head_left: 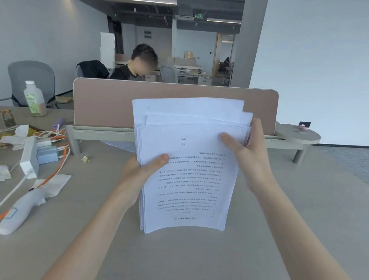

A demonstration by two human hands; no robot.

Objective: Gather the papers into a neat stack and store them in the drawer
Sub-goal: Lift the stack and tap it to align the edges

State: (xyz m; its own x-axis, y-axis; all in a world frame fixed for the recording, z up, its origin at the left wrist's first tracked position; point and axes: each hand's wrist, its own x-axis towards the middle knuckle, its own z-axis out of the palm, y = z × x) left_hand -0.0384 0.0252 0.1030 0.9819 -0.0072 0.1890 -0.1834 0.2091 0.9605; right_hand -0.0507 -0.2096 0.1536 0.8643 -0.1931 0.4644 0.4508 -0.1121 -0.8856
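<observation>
A stack of white printed papers (188, 175) stands upright on its lower edge on the beige desk (187, 266), in front of me. The sheets are uneven, with some sticking up higher at the top. My left hand (142, 169) grips the stack's left edge, thumb on the front sheet. My right hand (246, 151) holds the upper right edge, thumb across the front. One more sheet (120, 145) lies flat on the desk behind the stack. No drawer is in view.
A tan divider panel (114, 102) on a low shelf runs across the desk's back. Clutter fills the left side: a bottle (35, 98), orange cables (57, 166), a white handheld device (21, 211), a binder clip (86, 158). A person sits beyond the divider.
</observation>
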